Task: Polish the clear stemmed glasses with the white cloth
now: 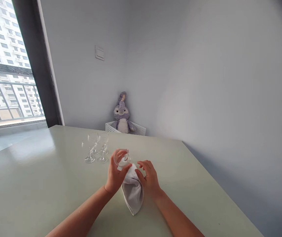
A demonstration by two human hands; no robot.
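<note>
My left hand (116,172) is wrapped round a clear glass (121,158), whose round rim faces me. A light grey cloth (133,196) hangs in folds between my hands, its pointed lower end towards me. My right hand (149,176) is beside the cloth, fingers curved and thumb apart from them; its thumb is at the cloth's edge. Whether the cloth is fixed in either hand or partly inside the glass is hard to tell.
Several clear stemmed glasses (102,151) stand close together on the pale green table (44,184), left of my hands. Behind the table's far edge, a purple plush toy (121,113) sits in a white perforated basket (141,129). A wall borders the right side.
</note>
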